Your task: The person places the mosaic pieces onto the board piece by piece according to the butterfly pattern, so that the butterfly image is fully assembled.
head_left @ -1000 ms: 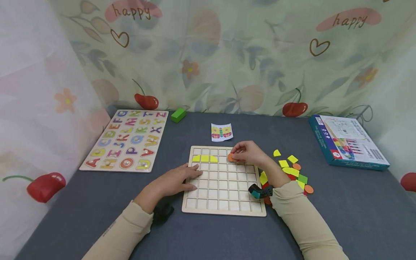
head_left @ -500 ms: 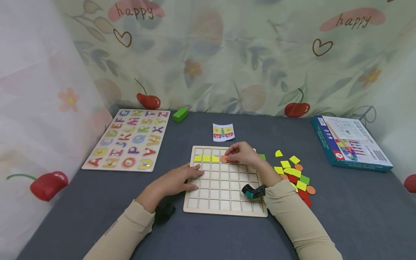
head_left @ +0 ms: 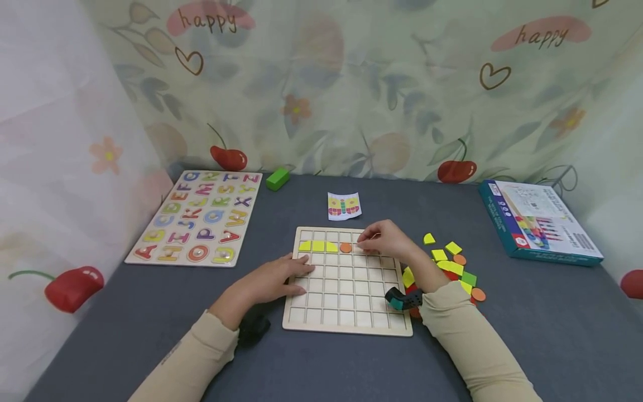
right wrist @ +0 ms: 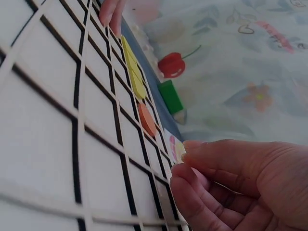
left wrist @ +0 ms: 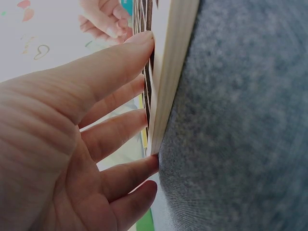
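Observation:
A wooden grid board [head_left: 346, 330] lies flat on the table. One row holds yellow pieces [head_left: 318, 245], some with a rounded corner, and beside them an orange disc [head_left: 345, 247]. My left hand [head_left: 268, 279] rests at the board's left edge; in the left wrist view its thumb [left wrist: 139, 45] and fingers touch the edge and top. Over the upper right of the board hovers my right hand [head_left: 385, 241], just right of the disc. Its thumb and fingertips are loosely bent near each other in the right wrist view, and nothing shows between them.
Loose yellow, red, green and orange pieces [head_left: 449, 265] lie right of the board, partly behind my right forearm. Behind the board is a small picture card [head_left: 344, 206]. An alphabet board [head_left: 188, 223], a green block [head_left: 277, 179] and a box [head_left: 545, 220] stand farther out.
My right hand carried the orange disc left to the cell beside the yellow pieces, let it go, and moved back to the right. My left hand stayed at the board's edge.

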### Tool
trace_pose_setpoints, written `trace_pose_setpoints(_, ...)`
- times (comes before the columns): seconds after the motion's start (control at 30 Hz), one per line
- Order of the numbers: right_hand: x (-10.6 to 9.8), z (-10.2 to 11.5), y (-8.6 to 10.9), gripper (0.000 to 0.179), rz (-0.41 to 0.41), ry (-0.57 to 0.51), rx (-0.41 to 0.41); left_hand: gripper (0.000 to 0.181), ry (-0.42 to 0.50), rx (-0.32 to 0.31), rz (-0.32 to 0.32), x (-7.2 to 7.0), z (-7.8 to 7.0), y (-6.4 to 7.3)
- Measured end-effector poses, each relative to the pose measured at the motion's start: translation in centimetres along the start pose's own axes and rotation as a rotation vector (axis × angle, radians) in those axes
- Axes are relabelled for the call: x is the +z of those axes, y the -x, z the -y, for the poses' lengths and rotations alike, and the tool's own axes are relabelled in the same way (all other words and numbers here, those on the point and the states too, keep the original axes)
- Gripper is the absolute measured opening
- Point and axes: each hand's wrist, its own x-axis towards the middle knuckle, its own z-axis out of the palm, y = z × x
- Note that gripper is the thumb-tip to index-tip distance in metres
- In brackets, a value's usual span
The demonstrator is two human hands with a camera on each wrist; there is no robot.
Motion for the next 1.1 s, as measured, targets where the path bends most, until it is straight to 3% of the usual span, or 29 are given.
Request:
trace_pose_setpoints(0.8,-7.9,-6.0,3.4,0.033,-0.127,0.069,0.098,0.054,0.013,0.011,-0.015,0.0,0.0,0.3)
trace_pose_setpoints(1.1,-10.3,-8.3,3.7,0.037,-0.161,0.093,0.154,0.054,0.004,0.005,-0.016,0.0,0.0,0.3)
